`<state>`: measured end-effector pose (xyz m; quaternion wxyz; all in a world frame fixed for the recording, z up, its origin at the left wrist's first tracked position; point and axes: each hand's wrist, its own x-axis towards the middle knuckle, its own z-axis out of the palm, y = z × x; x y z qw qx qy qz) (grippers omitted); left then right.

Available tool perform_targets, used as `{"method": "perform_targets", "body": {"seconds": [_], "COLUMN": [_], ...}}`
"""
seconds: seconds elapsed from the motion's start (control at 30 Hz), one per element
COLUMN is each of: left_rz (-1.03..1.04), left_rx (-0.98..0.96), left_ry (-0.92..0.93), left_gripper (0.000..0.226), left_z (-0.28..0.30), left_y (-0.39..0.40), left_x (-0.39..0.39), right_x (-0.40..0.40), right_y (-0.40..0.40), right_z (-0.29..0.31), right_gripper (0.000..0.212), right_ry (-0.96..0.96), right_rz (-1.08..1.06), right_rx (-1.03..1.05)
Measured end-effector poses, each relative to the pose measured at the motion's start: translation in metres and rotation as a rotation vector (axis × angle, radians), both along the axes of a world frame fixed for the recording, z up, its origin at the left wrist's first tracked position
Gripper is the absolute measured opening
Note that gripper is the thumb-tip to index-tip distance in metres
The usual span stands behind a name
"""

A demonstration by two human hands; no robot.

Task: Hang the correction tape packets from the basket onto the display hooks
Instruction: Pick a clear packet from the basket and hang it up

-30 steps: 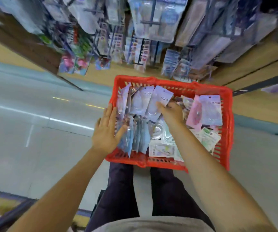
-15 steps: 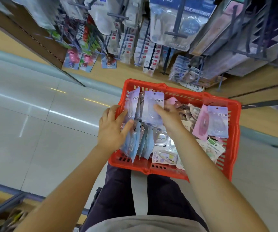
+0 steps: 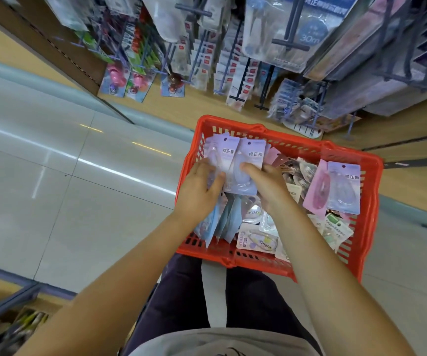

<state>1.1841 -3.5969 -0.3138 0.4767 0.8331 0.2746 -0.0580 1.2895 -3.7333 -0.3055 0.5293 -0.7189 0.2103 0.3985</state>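
Observation:
A red plastic basket (image 3: 369, 176) sits on the floor in front of my legs, filled with several correction tape packets. My left hand (image 3: 199, 191) grips a lilac packet (image 3: 222, 155) at the basket's far left. Beside it, my right hand (image 3: 269, 183) pinches a second lilac packet (image 3: 251, 160), and the two cards stand upright and overlap. A pink packet (image 3: 317, 188) and a blue-lilac packet (image 3: 344, 188) lean on the right wall. Display hooks (image 3: 288, 44) with hanging stock fill the shelving above the basket.
Light blue packets (image 3: 222, 222) stand on edge at the basket's near left, and a Campus packet (image 3: 257, 241) lies flat near the front. Grey floor tiles (image 3: 53, 176) spread to the left. A low rail and clutter (image 3: 14, 322) sit at bottom left.
My left hand moved from the blue packets up to the lilac ones and took hold of one. My right hand gathered its lilac packet beside it. The view tilted up toward the hooks.

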Motion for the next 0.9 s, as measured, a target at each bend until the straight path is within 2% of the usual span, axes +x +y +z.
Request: {"method": "perform_targets", "body": {"seconds": [0.07,0.13,0.2,0.3,0.33,0.43,0.57,0.7,0.77,0.83,0.9], "left_rz": [0.069,0.111,0.141,0.152,0.134,0.097,0.124,0.241,0.284,0.341,0.404], "left_rx": [-0.001,0.009,-0.033,-0.143,-0.144,-0.104,-0.223,-0.322,-0.363,-0.424,-0.505], "left_ry": [-0.026,-0.009,0.032,0.069,0.079,0.128,0.152,0.128,0.137,0.127,0.087], "left_gripper": [0.020,0.016,0.034,0.073,0.078,0.069,0.061,0.025,0.016,0.013,0.022], "left_z": [-0.002,-0.005,-0.011,-0.015,-0.014,-0.013,-0.013,-0.006,-0.003,0.001,0.004], "left_y": [-0.002,-0.003,-0.003,-0.006,-0.007,-0.009,-0.012,-0.014,-0.013,-0.013,-0.014], "left_x": [0.004,0.009,0.014,0.019,0.020,0.021,0.025,0.034,0.040,0.045,0.047], "right_x": [-0.006,-0.009,-0.012,-0.012,-0.011,-0.009,-0.009,-0.009,-0.009,-0.008,-0.008], "right_y": [-0.004,-0.007,-0.009,-0.014,-0.015,-0.019,-0.021,-0.027,-0.029,-0.032,-0.035], "right_z": [0.001,0.002,0.003,0.006,0.007,0.007,0.006,0.006,0.006,0.007,0.013], "right_gripper": [0.027,0.026,0.031,0.041,0.039,0.025,0.041,0.030,0.031,0.022,0.017], "right_ry": [0.004,0.015,0.016,0.018,0.018,0.015,0.011,0.030,0.034,0.026,0.019], "right_rz": [-0.035,-0.063,-0.073,-0.080,-0.078,-0.083,-0.085,-0.097,-0.106,-0.141,-0.187], "right_rx": [0.052,0.087,0.104,0.126,0.127,0.134,0.147,0.185,0.211,0.229,0.232]}}
